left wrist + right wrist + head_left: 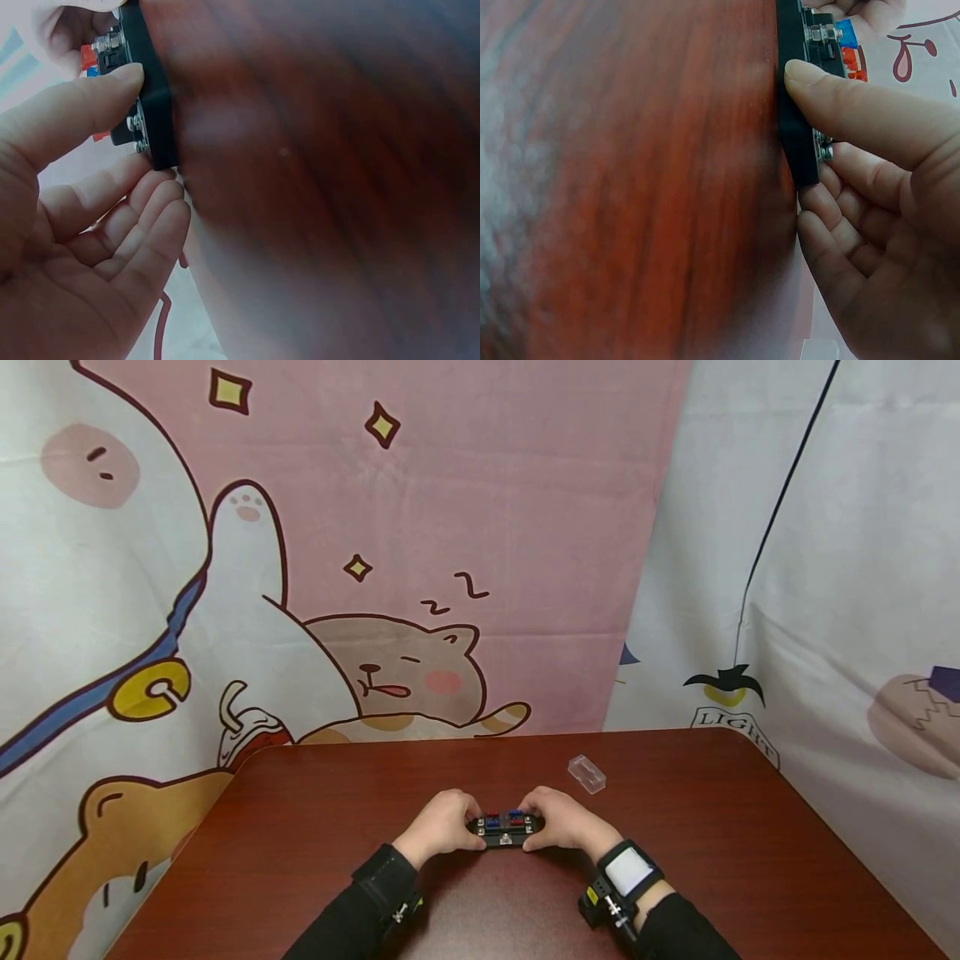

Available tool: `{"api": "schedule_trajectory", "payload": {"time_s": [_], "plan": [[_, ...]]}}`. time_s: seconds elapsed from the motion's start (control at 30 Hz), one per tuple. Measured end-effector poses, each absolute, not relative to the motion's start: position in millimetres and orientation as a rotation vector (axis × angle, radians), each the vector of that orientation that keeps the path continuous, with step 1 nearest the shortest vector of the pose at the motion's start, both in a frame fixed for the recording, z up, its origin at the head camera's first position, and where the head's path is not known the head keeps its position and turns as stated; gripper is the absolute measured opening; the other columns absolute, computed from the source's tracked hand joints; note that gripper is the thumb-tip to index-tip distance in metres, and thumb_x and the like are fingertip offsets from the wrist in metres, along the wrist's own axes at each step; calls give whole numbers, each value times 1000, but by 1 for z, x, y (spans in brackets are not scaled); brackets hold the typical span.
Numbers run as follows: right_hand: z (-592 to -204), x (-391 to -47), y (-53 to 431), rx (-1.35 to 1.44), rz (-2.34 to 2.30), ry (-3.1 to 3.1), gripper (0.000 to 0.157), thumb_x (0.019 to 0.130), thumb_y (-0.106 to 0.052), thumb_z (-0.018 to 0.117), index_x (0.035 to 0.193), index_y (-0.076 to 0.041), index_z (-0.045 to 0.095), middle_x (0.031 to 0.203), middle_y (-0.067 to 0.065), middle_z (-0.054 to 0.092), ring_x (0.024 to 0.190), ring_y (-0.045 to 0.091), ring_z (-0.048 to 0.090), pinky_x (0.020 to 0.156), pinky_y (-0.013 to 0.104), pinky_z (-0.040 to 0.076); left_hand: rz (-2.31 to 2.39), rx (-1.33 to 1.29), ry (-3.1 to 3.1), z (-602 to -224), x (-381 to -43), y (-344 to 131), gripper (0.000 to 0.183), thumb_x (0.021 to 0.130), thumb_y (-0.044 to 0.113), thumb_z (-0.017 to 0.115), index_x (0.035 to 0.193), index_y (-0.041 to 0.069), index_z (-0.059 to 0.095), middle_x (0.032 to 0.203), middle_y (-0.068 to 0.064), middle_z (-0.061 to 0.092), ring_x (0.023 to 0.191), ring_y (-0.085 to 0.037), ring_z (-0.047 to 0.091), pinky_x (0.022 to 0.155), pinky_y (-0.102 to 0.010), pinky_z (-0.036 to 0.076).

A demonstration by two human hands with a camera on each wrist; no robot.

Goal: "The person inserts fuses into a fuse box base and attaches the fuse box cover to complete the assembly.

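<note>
A black fuse block [505,841] with red and blue blade fuses and metal screw terminals sits low at the middle of the table, between both hands. My left hand [442,827] grips its left end, thumb on the near side and fingers round the end and far side. At the opposite end my right hand [564,820] holds it the same way. The left wrist view shows the left thumb pressed on the side of the black base [156,112]. In the right wrist view the right thumb lies on the base [799,154], with screws beside it.
A clear plastic cover [587,774] lies on the brown wooden table [360,785], behind and to the right of the fuse block. A printed cloth [525,527] with cartoon animals hangs behind the table's far edge. Both wrists carry strapped devices.
</note>
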State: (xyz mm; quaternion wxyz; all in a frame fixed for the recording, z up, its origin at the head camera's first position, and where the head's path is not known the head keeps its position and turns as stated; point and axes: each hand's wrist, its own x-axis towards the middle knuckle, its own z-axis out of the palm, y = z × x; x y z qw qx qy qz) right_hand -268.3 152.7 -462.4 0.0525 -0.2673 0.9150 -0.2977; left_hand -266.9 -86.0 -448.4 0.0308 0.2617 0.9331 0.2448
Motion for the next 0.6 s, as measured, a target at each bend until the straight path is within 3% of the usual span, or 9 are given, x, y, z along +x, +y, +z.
{"api": "schedule_trajectory", "payload": {"time_s": [0.6], "plan": [[-462,-268,154,-829,-917,2768,39,70,-17,89,101,-10,67,95,-2,57,89,18,57,83,42,48,727,815,2881,-448,-268,-85,33,67,25,91,88,7,74,80,1,64,71,-10,52,68,-30,47]]}}
